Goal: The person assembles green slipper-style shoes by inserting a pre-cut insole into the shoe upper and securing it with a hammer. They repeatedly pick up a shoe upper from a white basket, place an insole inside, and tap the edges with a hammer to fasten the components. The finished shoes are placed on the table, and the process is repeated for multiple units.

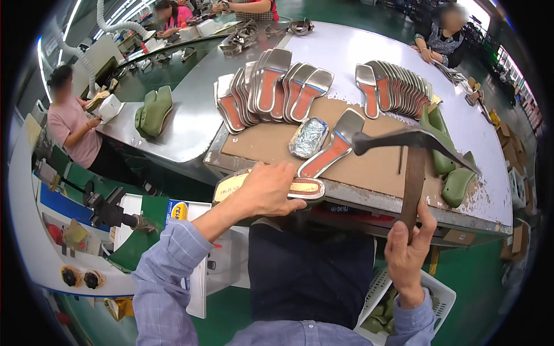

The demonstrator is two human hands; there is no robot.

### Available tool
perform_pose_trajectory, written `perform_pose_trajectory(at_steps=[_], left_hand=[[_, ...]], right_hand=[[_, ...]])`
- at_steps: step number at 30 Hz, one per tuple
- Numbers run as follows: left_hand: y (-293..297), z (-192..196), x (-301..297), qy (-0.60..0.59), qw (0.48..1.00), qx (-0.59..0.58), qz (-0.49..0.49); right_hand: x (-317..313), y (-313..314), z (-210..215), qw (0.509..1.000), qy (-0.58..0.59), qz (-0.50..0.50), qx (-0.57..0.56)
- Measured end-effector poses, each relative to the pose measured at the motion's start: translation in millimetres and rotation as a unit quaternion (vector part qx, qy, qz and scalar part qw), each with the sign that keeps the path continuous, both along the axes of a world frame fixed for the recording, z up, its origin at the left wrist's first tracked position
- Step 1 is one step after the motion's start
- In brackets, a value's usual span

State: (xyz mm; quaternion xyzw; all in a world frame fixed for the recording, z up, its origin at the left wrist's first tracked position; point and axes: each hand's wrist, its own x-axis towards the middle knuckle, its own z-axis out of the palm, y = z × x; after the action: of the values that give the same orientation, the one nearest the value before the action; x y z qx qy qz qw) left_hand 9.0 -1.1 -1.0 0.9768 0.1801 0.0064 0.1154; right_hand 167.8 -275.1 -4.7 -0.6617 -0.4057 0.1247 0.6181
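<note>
"What's that in the person's right hand point(408, 254)?"

"A hammer point(413, 181). Fingers and thumb are wrapped round the lower end of its wooden handle; from here the dark head appears just beside a single orange-and-silver insole point(333, 154)."

"And the left hand point(267, 187)?"

"That one's clasping a sole piece point(231, 184) from above, thumb on the near side. The piece is at the worktable point(346, 43)'s near edge, close to the insole's narrow end."

"What else is about?"

"A shiny wrapped packet point(308, 137) on the brown board point(254, 149), two fanned insole rows point(271, 83) beyond, and green shoe lasts point(457, 187) over on the right."
</note>
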Motion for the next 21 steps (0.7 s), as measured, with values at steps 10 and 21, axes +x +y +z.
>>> perform_pose_trajectory(at_steps=[10,21], left_hand=[[-2,6,1,0.023,0.997,-0.046,0.052],[-5,2,6,0.032,0.999,-0.018,0.006]], right_hand=[[-3,22,-7,0.977,-0.015,0.119,-0.178],[25,24,6,0.901,-0.357,0.078,-0.235]])
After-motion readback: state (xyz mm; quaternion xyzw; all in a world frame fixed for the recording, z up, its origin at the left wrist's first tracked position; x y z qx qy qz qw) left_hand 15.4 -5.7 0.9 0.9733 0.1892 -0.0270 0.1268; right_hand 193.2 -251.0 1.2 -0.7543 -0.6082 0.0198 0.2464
